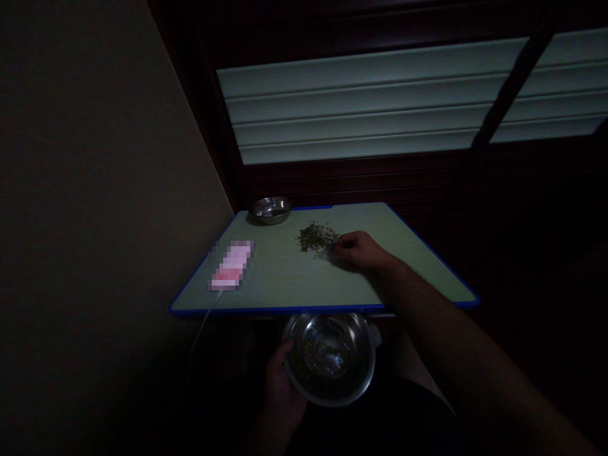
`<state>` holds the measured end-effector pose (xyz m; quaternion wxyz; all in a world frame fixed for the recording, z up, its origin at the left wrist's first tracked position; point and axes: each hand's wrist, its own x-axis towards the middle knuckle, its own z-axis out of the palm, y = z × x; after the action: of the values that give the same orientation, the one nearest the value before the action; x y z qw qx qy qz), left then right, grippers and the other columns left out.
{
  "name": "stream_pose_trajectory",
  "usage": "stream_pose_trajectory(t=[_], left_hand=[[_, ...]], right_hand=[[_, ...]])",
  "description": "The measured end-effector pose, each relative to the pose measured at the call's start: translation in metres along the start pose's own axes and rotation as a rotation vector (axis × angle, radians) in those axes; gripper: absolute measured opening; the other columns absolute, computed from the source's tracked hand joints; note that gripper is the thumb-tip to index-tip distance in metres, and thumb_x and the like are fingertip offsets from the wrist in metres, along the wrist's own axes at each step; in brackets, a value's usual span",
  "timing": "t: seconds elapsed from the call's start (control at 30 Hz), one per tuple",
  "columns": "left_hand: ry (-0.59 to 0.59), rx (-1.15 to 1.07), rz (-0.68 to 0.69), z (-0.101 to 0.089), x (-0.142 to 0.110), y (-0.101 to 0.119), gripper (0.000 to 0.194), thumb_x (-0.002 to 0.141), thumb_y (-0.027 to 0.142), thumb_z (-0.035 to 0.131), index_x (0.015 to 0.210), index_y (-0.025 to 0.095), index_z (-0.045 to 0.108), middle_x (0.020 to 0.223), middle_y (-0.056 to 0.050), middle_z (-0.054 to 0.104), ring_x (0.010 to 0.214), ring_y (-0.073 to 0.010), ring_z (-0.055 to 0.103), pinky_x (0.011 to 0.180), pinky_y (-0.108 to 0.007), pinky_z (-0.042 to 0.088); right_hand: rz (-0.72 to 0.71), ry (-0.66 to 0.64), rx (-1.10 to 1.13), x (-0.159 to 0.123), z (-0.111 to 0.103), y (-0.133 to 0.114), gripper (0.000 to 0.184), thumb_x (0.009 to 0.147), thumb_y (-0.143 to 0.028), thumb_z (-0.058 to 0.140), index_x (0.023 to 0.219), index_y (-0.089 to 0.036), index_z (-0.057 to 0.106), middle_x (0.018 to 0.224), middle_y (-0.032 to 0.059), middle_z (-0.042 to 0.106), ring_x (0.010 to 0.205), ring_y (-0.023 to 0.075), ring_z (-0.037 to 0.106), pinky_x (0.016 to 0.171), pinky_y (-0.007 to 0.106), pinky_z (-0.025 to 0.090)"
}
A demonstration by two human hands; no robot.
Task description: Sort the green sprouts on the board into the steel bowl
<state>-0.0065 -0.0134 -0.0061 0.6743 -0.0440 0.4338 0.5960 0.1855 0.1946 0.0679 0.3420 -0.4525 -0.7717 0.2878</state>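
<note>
My left hand (281, 383) grips the left rim of a shiny metal bowl (365, 380), thumb over the edge. The bowl is just below the table's near edge, tilted toward me, with some greenish bits inside. On the table, my right hand (358, 250) is closed at the right side of a loose pile of small green beans or seeds (311, 237). A pale, translucent thing (325, 253) shows at its fingertips, too dim to name. Some of the pile is scattered around the fingers.
The pale green tabletop (275, 285) has a blue edge. A small metal bowl (270, 212) stands at its back left corner. A blurred-out phone (232, 266) with a white cable (204, 323) lies at the left. Behind are slatted panels (361, 101); a wall (118, 158) rises on the left.
</note>
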Motion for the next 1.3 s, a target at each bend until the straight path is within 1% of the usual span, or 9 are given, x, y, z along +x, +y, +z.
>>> stream_pose_trajectory(t=[0.07,0.2,0.37,0.5,0.77,0.93,1.03,1.17,1.3], left_hand=[[-0.011,-0.004,0.000,-0.0005,0.0001,-0.0001,0.018,0.078,0.022,0.057,0.081,0.012,0.072,0.077,-0.010,0.076,0.073,-0.0231,0.069,0.071,-0.036,0.053],[-0.016,-0.018,-0.003,-0.0013,0.0008,0.0000,0.015,0.076,0.022,0.059,0.080,0.013,0.072,0.075,-0.009,0.076,0.072,-0.0234,0.070,0.073,-0.036,0.053],[-0.012,-0.021,0.023,-0.0011,0.0001,0.0000,0.015,0.076,0.021,0.059,0.079,0.013,0.072,0.074,-0.009,0.075,0.071,-0.0228,0.069,0.070,-0.035,0.053],[-0.005,-0.014,0.018,-0.0011,-0.0003,-0.0005,0.015,0.076,0.020,0.059,0.078,0.012,0.072,0.073,-0.009,0.075,0.071,-0.0230,0.069,0.071,-0.036,0.053],[-0.016,-0.016,0.011,-0.0018,0.0010,-0.0009,0.015,0.075,0.020,0.060,0.082,0.012,0.072,0.077,-0.010,0.076,0.076,-0.0239,0.069,0.075,-0.037,0.053],[-0.026,-0.026,0.022,-0.0030,0.0026,-0.0011,0.016,0.074,0.020,0.062,0.083,0.012,0.072,0.077,-0.010,0.075,0.075,-0.0242,0.070,0.075,-0.036,0.053],[0.004,-0.002,0.011,-0.0021,0.0018,-0.0007,0.015,0.075,0.021,0.060,0.080,0.013,0.071,0.074,-0.009,0.075,0.072,-0.0232,0.069,0.072,-0.035,0.053],[0.005,0.007,0.008,0.0010,-0.0013,0.0002,0.015,0.077,0.020,0.057,0.075,0.014,0.071,0.070,-0.007,0.074,0.069,-0.0211,0.069,0.067,-0.033,0.054],[-0.003,0.000,0.013,0.0030,-0.0035,0.0007,0.017,0.079,0.019,0.056,0.076,0.014,0.071,0.071,-0.007,0.075,0.068,-0.0201,0.069,0.064,-0.031,0.054]], right_hand=[[0.001,-0.009,-0.016,-0.0002,0.0001,-0.0002,0.020,0.065,-0.033,0.058,0.064,-0.014,0.063,0.061,0.0002,0.059,0.059,0.0120,0.051,0.058,0.024,0.039],[0.026,0.040,-0.081,-0.0003,-0.0013,0.0003,0.019,0.066,-0.031,0.058,0.064,-0.013,0.063,0.059,-0.0003,0.058,0.058,0.0116,0.050,0.056,0.023,0.037],[0.063,0.085,-0.166,0.0000,-0.0028,0.0003,0.018,0.067,-0.030,0.057,0.064,-0.013,0.064,0.056,-0.0008,0.056,0.058,0.0116,0.049,0.056,0.024,0.035],[0.044,0.100,-0.196,-0.0003,-0.0033,-0.0009,0.018,0.068,-0.029,0.057,0.066,-0.013,0.066,0.060,0.0001,0.059,0.060,0.0123,0.051,0.057,0.024,0.036],[-0.073,0.069,-0.163,0.0004,0.0007,0.0052,0.022,0.073,-0.032,0.056,0.073,-0.014,0.068,0.066,0.0008,0.063,0.062,0.0122,0.052,0.063,0.024,0.038],[-0.051,0.048,-0.118,0.0008,-0.0002,0.0065,0.021,0.070,-0.032,0.058,0.072,-0.014,0.068,0.064,0.0000,0.061,0.063,0.0123,0.051,0.062,0.023,0.038],[-0.032,0.050,-0.074,0.0005,-0.0013,0.0053,0.019,0.069,-0.031,0.058,0.069,-0.013,0.066,0.062,-0.0006,0.060,0.063,0.0125,0.051,0.061,0.023,0.039],[-0.036,0.038,-0.053,0.0007,-0.0012,0.0054,0.019,0.069,-0.030,0.058,0.070,-0.013,0.067,0.065,0.0001,0.061,0.064,0.0131,0.052,0.063,0.024,0.040],[-0.031,0.024,-0.044,0.0007,-0.0016,0.0059,0.018,0.067,-0.029,0.059,0.070,-0.014,0.067,0.065,0.0005,0.062,0.065,0.0137,0.053,0.063,0.024,0.041]])
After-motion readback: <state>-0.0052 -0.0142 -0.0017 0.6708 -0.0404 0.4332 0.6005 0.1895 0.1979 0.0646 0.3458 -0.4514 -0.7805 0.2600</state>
